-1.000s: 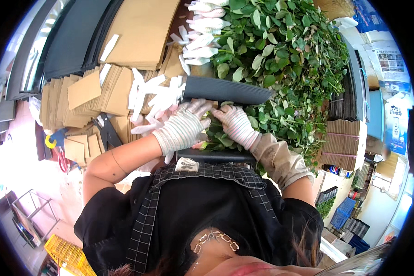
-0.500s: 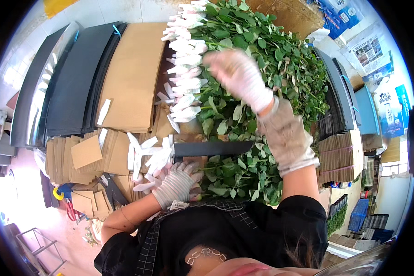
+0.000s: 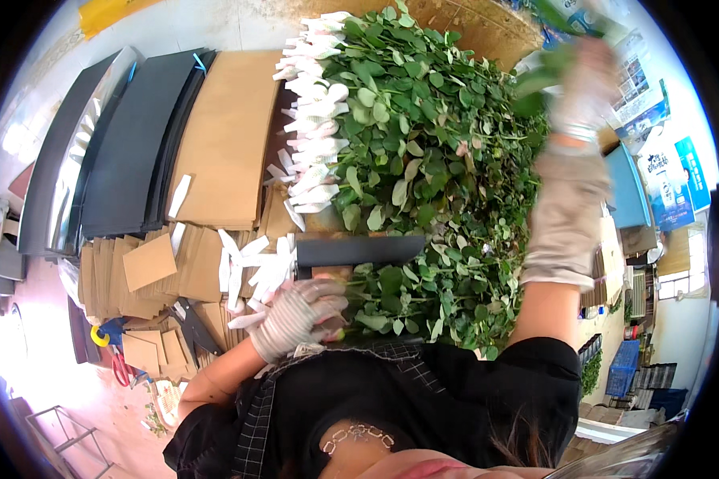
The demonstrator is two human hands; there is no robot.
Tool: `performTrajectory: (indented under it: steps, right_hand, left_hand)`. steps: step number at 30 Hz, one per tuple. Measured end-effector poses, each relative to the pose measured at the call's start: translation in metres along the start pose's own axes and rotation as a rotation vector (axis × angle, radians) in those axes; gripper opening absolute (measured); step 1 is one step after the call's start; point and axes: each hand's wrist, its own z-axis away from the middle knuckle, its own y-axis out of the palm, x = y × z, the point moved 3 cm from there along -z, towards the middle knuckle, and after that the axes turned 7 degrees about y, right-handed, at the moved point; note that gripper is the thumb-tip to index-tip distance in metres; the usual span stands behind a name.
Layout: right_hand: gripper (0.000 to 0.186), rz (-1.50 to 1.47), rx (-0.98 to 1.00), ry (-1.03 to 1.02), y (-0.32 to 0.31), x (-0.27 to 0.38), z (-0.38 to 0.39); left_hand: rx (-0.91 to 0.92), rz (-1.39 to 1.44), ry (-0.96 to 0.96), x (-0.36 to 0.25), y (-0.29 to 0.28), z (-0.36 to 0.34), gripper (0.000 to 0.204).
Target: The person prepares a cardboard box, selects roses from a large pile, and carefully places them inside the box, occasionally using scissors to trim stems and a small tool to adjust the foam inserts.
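Observation:
My right hand (image 3: 587, 88), in a pale glove and blurred by motion, is raised at the far right. Its fingers close on a leafy stem (image 3: 535, 84), whose green leaves are smeared. At the near edge, my left hand (image 3: 299, 315) wears a striped glove, its fingers curled over the head end of the near leafy stems (image 3: 399, 299). What lies in its grip is hidden. A large pile of leafy flower stems (image 3: 431, 120) fills the middle, their heads in white net sleeves (image 3: 315, 132) lined up on the left. A black bar (image 3: 359, 251) lies between pile and near stems.
Loose white sleeves (image 3: 272, 271) lie beside my left hand. Brown cardboard sheets (image 3: 228, 136) and black sheets (image 3: 140, 144) are stacked leftward, with small cardboard pieces (image 3: 108, 275) nearer. Red-handled scissors (image 3: 120, 367) sit near the lower left. A blue bin (image 3: 627, 188) stands at right.
My right hand has swung from the sleeved heads out to the far right, and a leafy stem now shows with it. My left hand stays nearly in place.

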Motion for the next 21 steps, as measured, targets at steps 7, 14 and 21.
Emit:
performTrajectory:
  steps: [7, 14, 21]
  right_hand:
    - [0.032, -1.212, 0.694, -0.004, -0.135, 0.036, 0.068]
    - [0.035, -0.956, 0.718, -0.501, -0.114, 0.128, 0.204]
    - [0.023, -1.078, 0.906, -0.346, -0.136, 0.149, 0.223]
  left_hand:
    - [-0.638, 0.932, 0.008, -0.015, -0.055, -0.044, 0.097]
    - [-0.761, 0.552, 0.224, -0.035, -0.049, -0.075, 0.085]
    - [-1.032, 0.648, 0.266, -0.040, -0.065, -0.040, 0.066]
